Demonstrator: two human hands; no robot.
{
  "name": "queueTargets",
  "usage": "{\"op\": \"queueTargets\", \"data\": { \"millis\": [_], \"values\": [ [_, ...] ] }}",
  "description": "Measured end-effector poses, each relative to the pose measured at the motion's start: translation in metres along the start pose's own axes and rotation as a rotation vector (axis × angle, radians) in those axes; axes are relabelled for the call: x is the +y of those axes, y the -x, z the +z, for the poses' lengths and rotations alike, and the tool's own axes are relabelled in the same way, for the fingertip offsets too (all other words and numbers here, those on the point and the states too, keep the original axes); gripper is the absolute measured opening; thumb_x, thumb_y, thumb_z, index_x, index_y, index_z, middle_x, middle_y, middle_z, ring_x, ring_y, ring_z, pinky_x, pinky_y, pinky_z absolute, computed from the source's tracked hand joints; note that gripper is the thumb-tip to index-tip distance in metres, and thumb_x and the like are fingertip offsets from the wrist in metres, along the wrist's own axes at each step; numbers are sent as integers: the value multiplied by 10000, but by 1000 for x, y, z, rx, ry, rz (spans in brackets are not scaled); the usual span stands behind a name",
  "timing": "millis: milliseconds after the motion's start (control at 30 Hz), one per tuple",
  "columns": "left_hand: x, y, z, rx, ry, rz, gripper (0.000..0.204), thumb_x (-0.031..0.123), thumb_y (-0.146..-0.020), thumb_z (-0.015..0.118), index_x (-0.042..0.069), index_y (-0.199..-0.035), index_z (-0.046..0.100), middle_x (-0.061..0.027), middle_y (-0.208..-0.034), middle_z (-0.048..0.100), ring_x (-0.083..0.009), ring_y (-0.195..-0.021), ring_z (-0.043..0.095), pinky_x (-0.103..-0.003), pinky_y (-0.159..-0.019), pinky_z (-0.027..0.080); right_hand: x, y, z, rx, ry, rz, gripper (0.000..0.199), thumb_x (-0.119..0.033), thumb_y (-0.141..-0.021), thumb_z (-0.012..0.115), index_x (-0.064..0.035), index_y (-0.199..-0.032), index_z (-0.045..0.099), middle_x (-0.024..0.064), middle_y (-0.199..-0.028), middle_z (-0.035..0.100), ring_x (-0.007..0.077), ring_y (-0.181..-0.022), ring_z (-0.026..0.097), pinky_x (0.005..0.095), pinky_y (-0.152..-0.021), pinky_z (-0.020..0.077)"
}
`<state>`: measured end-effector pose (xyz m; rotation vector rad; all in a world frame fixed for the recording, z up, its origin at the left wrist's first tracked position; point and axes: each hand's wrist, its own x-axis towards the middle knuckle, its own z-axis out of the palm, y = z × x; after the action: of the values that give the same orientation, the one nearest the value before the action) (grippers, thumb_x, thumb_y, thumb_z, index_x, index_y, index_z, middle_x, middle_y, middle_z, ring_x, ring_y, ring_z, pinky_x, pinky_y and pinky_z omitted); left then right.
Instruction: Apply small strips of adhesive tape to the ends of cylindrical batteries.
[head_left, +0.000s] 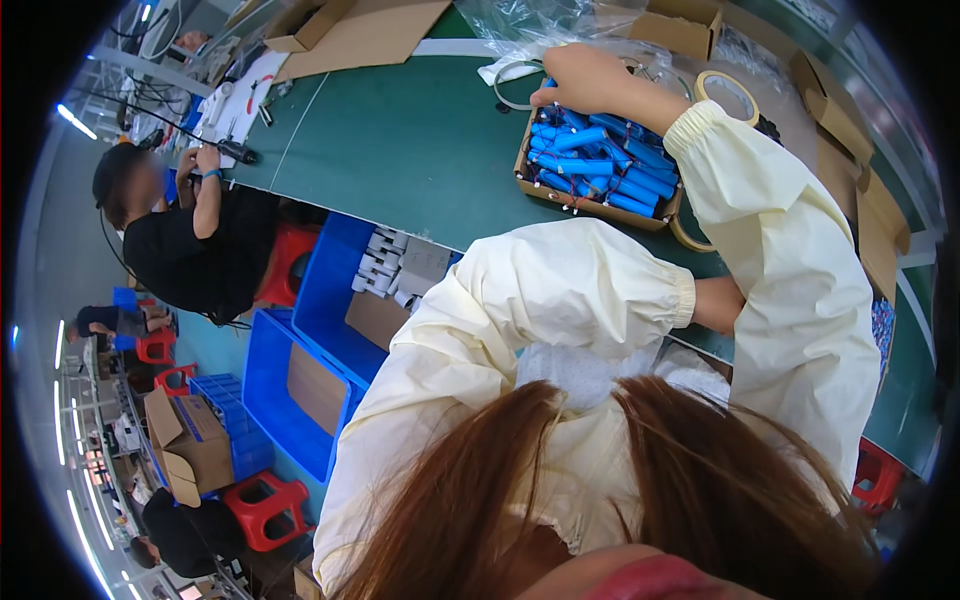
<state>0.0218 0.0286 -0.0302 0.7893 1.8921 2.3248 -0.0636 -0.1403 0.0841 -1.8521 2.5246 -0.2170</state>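
The right hand (pixel 585 78) curled over the carton (pixel 592 208) of blue battery packs (pixel 580 164), upper centre of frame; I could not tell its grip, or the hidden left hand's. Packs seemed rigid, slick, dense; best held by bodies.

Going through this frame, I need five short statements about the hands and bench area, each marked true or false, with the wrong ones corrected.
1. The right hand is at the far side of the cardboard box. True.
2. The cardboard box holds red cylinders. False: the cylinders in it are blue.
3. The left hand lies in plain view on the green tabletop. False: it is hidden behind the right sleeve; only the left wrist shows.
4. A tape roll lies to the right of the cardboard box. True.
5. The co-worker at the bench sits on a blue stool. False: the stool is red.
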Motion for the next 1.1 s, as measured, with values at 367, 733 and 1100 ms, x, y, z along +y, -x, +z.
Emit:
{"op": "queueTargets", "data": {
  "millis": [367, 733, 1100],
  "values": [
    [53, 3, -13, -179, 154, -402, 236, 94, -713, 607, 2, -924, 656, -4, -540, 510, -52, -476, 397, -222, -446, 316, 25, 82, -68, 151, -35, -239, 252, -186, -773, 613, -8, -950, 586, 106, -919, 590, 202, -833, 542, 314, -728, 431],
    [65, 0, -21, 150, 275, 118, 249, 144, -655, 715, 43, -878, 669, -63, -934, 583, -181, -967, 507, -296, -883, 343, 33, 241, -77, 286, -476, 33, 232, -51, -774, 552, -7, -995, 603, 116, -1099, 570, 186, -953, 538, 266, -765, 410],
    [71, -5, -37, 419, -20, -50, 229, 64, -728, 670, -5, -939, 618, -40, -799, 603, -95, -719, 550, -215, -665, 444, 52, 264, -20, 569, -904, 360, 216, -164, -791, 623, 1, -928, 643, 44, -828, 637, 80, -695, 554, 192, -615, 440]
  ]
}}
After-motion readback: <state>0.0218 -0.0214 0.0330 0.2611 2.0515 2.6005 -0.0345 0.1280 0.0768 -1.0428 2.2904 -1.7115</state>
